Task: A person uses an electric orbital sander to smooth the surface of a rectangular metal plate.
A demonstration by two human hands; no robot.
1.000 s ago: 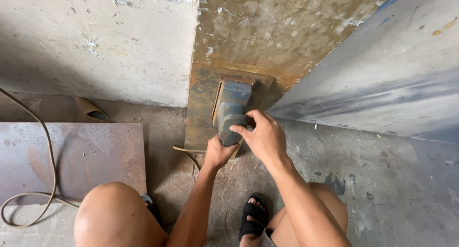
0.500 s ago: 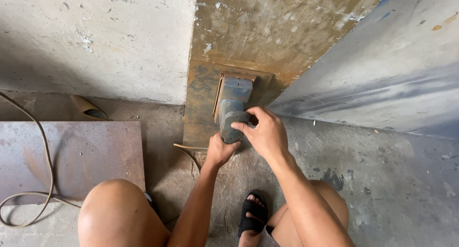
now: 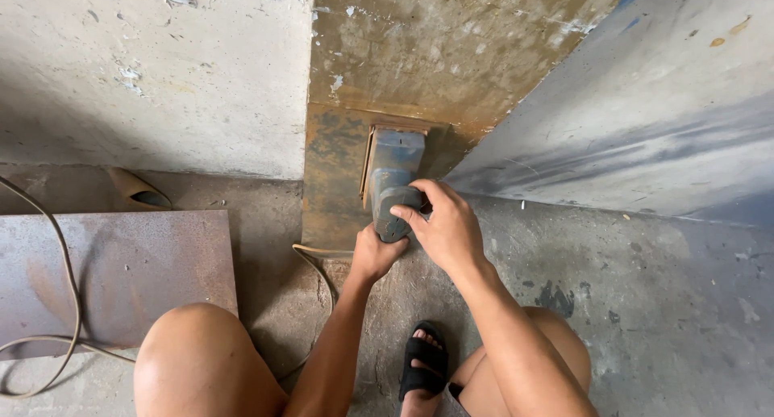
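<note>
Crouching low on a concrete floor [image 3: 661, 320], a person holds a blue-grey power sander [image 3: 393, 183] against a rusty steel column [image 3: 435, 62] where it meets the floor, in the corner between a pale plastered wall [image 3: 145, 70] and a grey-blue panel [image 3: 645, 110]. The right hand [image 3: 447, 227] lies over the tool's rounded rear grip, its fingers [image 3: 403, 214] curled and pressed around the top of the housing. The left hand [image 3: 375, 256] sits just below it at the butt end, wrapped underneath; its fingertips are hidden, so how tightly they close cannot be told.

Judging by its chunky body, the tool looks fairly heavy and fully rigid, with a hard, dusty casing that could slip in a sweaty palm. The thick rear hump and the lower end seem the sound places to grip, well away from the flat working face that lies against the rust. A thin cable [image 3: 318, 260] loops from the tool's base past the bare knee [image 3: 197, 352]. A brown steel plate [image 3: 121, 272] lies flat to the left with a second cord [image 3: 56, 248] crossing it, and a black sandal [image 3: 423, 364] shows between the legs.
</note>
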